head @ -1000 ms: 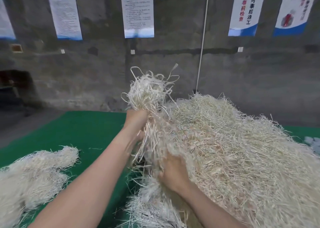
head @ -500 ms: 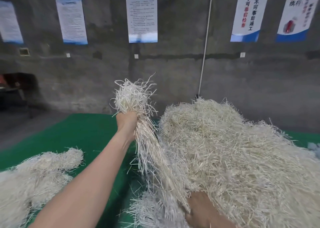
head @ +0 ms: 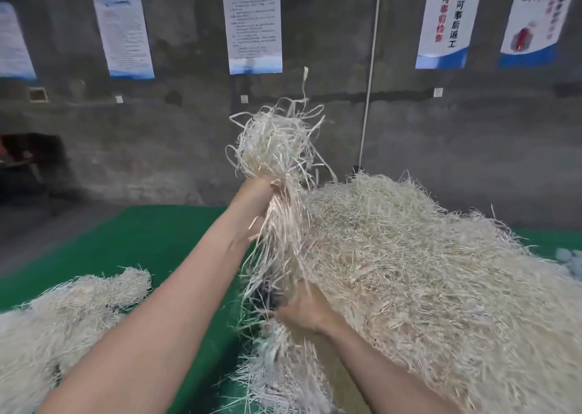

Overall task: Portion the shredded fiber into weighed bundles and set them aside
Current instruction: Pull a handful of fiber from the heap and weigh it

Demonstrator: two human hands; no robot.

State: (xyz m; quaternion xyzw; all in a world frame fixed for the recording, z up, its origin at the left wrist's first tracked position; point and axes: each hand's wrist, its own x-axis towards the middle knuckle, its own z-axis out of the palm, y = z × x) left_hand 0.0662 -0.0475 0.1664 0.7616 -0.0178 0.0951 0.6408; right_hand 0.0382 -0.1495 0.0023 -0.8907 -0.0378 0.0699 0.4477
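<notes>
Shredded fiber (head: pixel 425 272) forms a large, pale straw-coloured pile of thin, flat, tangled strips. The pile lies just right of and below both hands, on a green mat (head: pixel 141 240).

Left hand (head: pixel 252 202): raised and closed in a fist round a tuft (head: pixel 277 149) of the fiber. Above the fist, the tuft fans out into a loose, curly crown, with one long strip standing up from the top. Below the fist, the strands hang in a straighter, flatter sheaf that runs down to the right hand and merges with the near-left edge of the pile.

Right hand (head: pixel 302 309): directly below the left-hand grip, with the back of the hand toward the camera. It is set against the foot of the hanging sheaf where that meets the pile. The fingertips are buried among the strands; whether they clamp the strands cannot be determined.

Below the right hand, whiter and finer shreds spread over the mat. A second heap (head: pixel 63 313) of the same fiber lies well left of both hands, partly under the left forearm, with bare mat between it and the pile.

Beyond the grip stands a grey concrete wall (head: pixel 157 149) carrying printed posters (head: pixel 253 23). A white cord (head: pixel 370 76) runs down the wall behind the pile.
</notes>
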